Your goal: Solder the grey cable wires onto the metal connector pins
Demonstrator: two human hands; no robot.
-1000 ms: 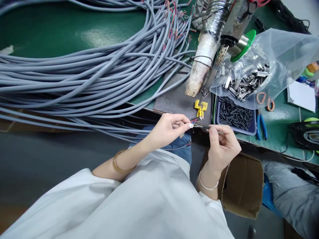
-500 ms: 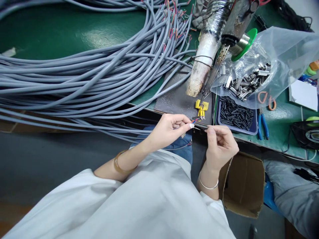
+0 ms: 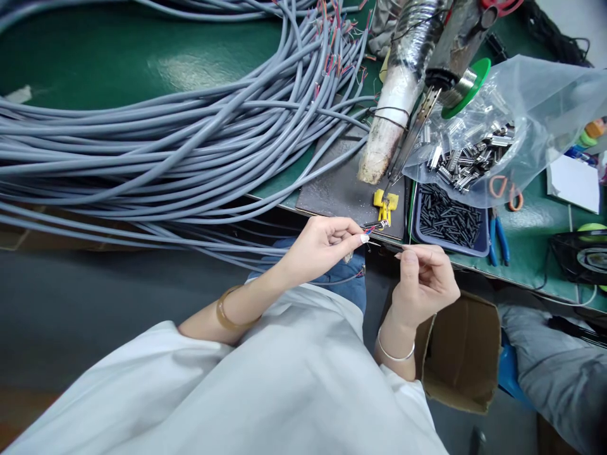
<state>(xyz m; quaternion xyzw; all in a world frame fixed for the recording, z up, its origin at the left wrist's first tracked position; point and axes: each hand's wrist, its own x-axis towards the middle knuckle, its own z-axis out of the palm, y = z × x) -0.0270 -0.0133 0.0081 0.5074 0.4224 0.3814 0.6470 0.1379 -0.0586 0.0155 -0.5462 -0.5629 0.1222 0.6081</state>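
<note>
Coloured wires (image 3: 368, 232), some red and blue, sit pinched between the thumb and fingers of the left hand (image 3: 327, 243), with a small connector (image 3: 382, 225) at their far right end. They are above the near edge of the dark mat (image 3: 332, 183), just nearer than a yellow holder (image 3: 386, 207). The right hand (image 3: 424, 275), just to the right, is closed in a thumb-and-forefinger pinch; I cannot tell what, if anything, lies between the fingertips. Grey cables (image 3: 190, 133) spread across the left side. Farther right, a plastic tray (image 3: 484, 243) holds short black tubes (image 3: 450, 218), with blue-handled pliers (image 3: 502, 240) beside it and a clear bag (image 3: 545, 88) of metal connectors (image 3: 488, 145) beyond.
</note>
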